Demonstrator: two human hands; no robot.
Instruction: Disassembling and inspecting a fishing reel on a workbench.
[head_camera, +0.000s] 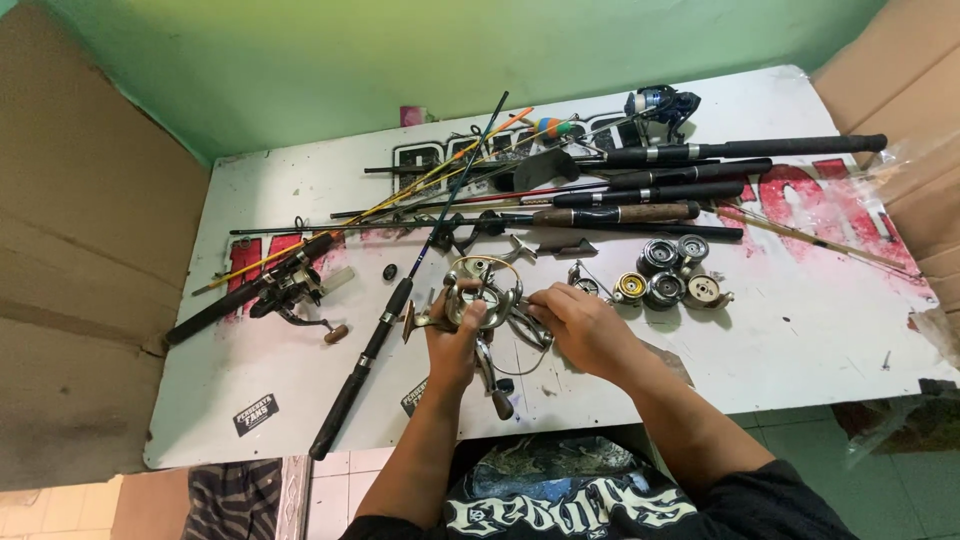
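Observation:
My left hand (452, 345) grips a metal spinning reel (482, 305) from below, near the front middle of the white board table (800, 330). The reel's crank handle (492, 385) hangs down beside my left wrist. My right hand (583, 325) pinches the right side of the reel at its bail wire. Both hands hold it just above the tabletop. A black rod (365, 365) lies to the left of my left hand.
Several fishing rods (640, 185) lie across the back of the table. A cluster of spare spools (665, 280) sits right of my hands. Another rod with a reel (285, 290) lies at the left. Cardboard lines both sides.

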